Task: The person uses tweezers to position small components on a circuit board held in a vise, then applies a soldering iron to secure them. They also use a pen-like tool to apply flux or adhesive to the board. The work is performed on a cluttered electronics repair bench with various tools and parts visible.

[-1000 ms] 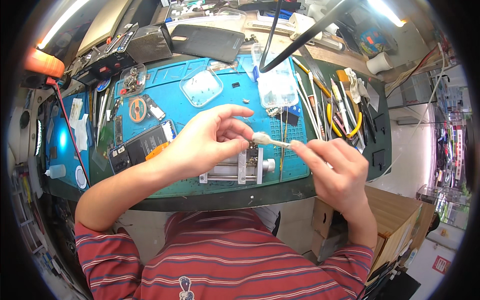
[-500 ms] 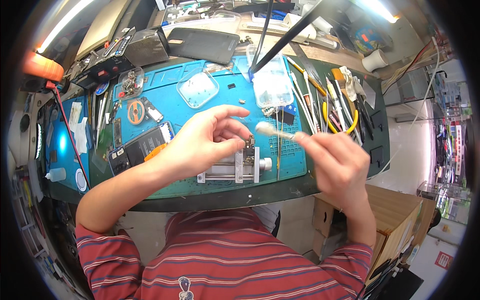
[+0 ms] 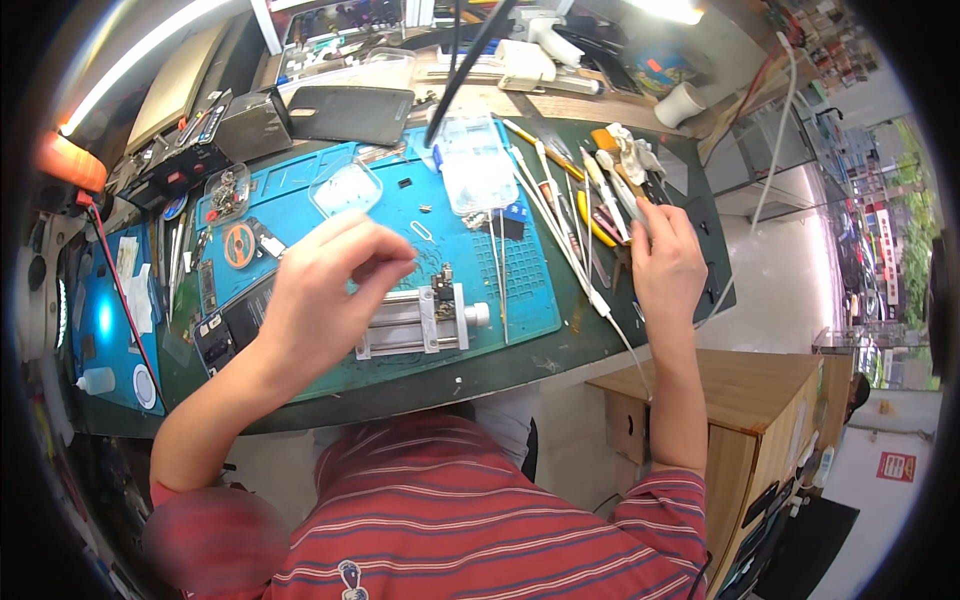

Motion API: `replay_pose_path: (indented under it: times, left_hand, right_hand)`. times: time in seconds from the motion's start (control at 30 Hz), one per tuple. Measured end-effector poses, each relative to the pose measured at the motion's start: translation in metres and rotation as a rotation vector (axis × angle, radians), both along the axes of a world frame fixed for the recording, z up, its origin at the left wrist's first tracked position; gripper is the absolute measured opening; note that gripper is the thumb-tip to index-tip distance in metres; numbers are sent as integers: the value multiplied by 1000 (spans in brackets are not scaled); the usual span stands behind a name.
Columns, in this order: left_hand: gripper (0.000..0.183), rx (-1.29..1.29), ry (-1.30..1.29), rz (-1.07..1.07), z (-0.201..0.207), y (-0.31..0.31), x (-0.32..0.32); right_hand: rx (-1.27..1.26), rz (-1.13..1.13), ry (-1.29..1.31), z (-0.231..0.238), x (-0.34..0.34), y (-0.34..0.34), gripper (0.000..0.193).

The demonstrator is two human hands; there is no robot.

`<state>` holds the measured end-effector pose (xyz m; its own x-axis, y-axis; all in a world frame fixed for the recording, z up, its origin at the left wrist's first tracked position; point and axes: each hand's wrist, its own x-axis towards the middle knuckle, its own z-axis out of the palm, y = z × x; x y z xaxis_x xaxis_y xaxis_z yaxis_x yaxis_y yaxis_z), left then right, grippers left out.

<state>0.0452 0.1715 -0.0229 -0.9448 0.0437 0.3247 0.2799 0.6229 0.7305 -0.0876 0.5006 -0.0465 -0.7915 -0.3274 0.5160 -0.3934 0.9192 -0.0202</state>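
Note:
My left hand [image 3: 325, 285] is raised over the blue mat [image 3: 300, 180], its thumb and forefinger pinched together. Anything between those fingertips is too small or hidden. Just right of it, a metal clamp holder [image 3: 430, 325] grips a small circuit board [image 3: 442, 288] upright. A small metal loop [image 3: 422, 231] lies on the mat beyond the fingertips. At the right, my right hand [image 3: 668, 258] is among the hand tools, fingers closed on a slim grey tool [image 3: 632, 208] whose kind I cannot tell.
Clear plastic boxes [image 3: 475, 170] and a round-cornered lid [image 3: 345, 187] sit at the back of the mat. An opened phone [image 3: 235, 330] lies partly under my left arm. Yellow-handled pliers [image 3: 598, 225] and several brushes lie at right. A dark cable arm [image 3: 465, 70] hangs overhead.
My right hand has moved right to the tools and no longer holds the white-tipped stick. My left hand has drawn back from the board and pinched its fingers. The view has shifted.

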Motion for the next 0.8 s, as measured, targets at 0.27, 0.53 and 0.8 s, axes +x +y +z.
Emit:
replay_pose_path:
  times: [0.27,0.53,0.8]
  left_hand:
    - [12,-29,176,131,-14,-25,104]
    - [20,-111,285,80,-37,1,126]
    - [21,26,361,-114,-42,11,112]
  right_hand:
    - [-255,-191,-137,21,27,22,12]
    - [72,36,17,-2,-15,-35,22]
    - [99,-55,102,-4,-24,-35,17]
